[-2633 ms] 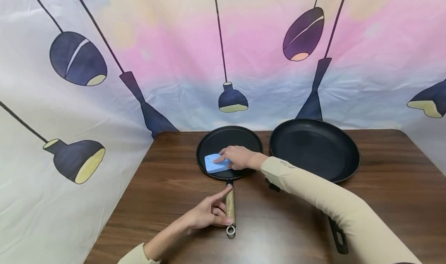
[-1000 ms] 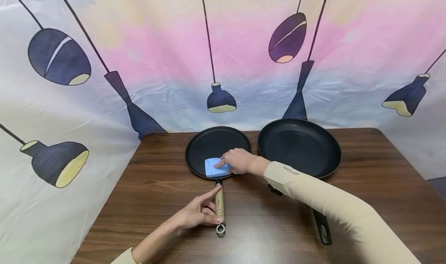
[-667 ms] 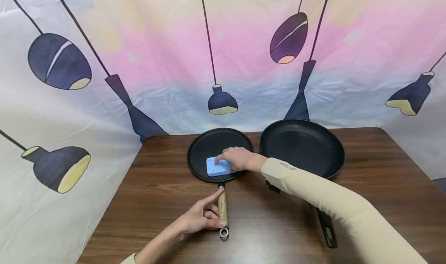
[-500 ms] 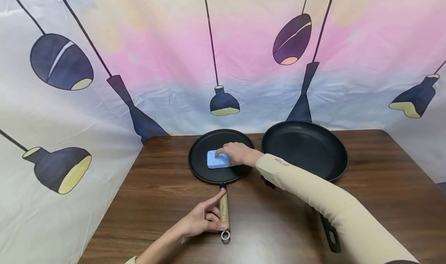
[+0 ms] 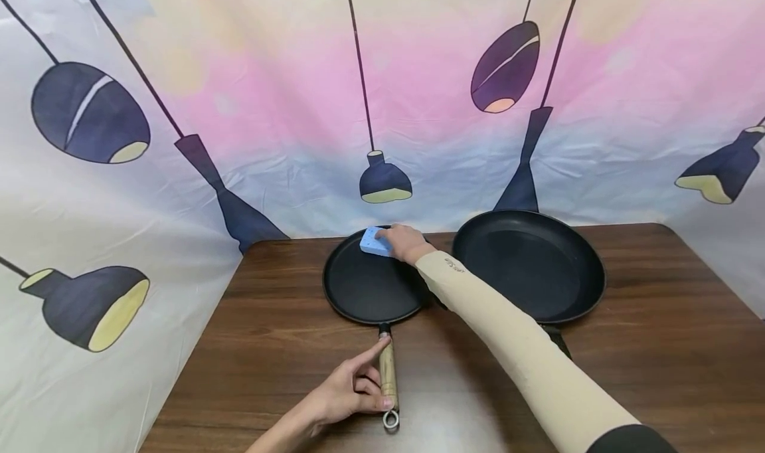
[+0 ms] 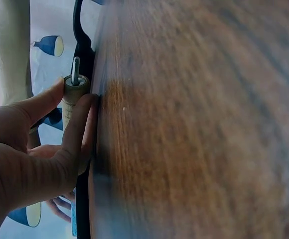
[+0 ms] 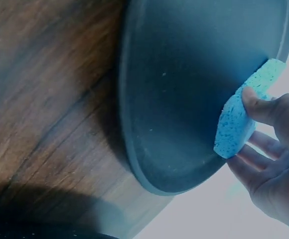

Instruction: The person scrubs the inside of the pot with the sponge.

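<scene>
A flat black pan with a wooden handle lies on the table, its handle toward me. My left hand grips that handle from the left side, thumb near the metal ring and index finger stretched along the wood. At the pan's far rim, my right hand holds a light blue sponge. In the right wrist view, the thumb presses on one face of the sponge while the other fingers are behind it. The sponge's lower edge meets the pan surface.
A larger, deeper black frying pan stands to the right, close beside the flat one; my right sleeve crosses over its handle. Behind the wooden table hangs a cloth backdrop printed with lamps.
My right hand has carried the sponge from the pan's near part up to its far rim. My left hand keeps its grip on the handle. The head view has shifted slightly.
</scene>
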A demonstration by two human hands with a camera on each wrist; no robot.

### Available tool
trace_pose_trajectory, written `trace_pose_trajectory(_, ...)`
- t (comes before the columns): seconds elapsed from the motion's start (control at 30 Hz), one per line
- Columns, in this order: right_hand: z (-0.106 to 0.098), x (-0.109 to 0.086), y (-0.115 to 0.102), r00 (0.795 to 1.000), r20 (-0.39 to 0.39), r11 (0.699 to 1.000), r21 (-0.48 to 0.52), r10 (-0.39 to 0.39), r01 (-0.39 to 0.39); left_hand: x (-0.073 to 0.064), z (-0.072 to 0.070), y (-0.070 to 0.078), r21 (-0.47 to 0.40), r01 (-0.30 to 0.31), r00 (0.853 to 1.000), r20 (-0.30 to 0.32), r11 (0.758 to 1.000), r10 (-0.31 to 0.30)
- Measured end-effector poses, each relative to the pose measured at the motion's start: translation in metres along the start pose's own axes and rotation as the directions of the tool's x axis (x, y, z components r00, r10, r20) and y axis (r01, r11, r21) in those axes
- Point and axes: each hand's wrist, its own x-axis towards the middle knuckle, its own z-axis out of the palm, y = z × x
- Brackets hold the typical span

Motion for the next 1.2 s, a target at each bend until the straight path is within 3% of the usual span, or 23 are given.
trace_pose_trajectory(0.17,0.001,0.0,0.002,1.0,-0.004,1.0,-0.007,0.014,-0.014,0.0,0.002,0.0,0.008,-0.002,1.0,0.004,1.0,0.002)
trace_pose_trajectory(0.33,0.002,-0.009,0.007,0.999,0.031,0.998,-0.046,-0.039,0.04,0.002,-0.001,0.001,0.009,-0.005,1.0,0.009,1.0,0.005)
trace_pose_trajectory(0.6,-0.002,-0.049,0.017,0.984,0.073,0.982,-0.082,-0.163,0.169,0.003,-0.001,0.007,0.03,0.023,1.0,0.005,0.999,-0.023)
trace_pose_trajectory(0.8,0.0,-0.082,0.014,0.964,0.111,0.968,-0.043,-0.24,0.246,0.001,0.001,0.007,0.042,0.039,0.999,-0.006,0.998,-0.039)
trace_pose_trajectory(1.03,0.0,-0.094,0.005,0.946,0.115,0.951,-0.016,-0.304,0.308,-0.003,-0.003,0.006,0.064,0.026,1.0,-0.01,0.998,-0.025)
trace_pose_trajectory(1.2,-0.005,-0.091,0.012,0.951,0.13,0.96,0.024,-0.281,0.28,0.001,-0.002,0.007,0.106,0.009,1.0,0.017,0.994,-0.01)
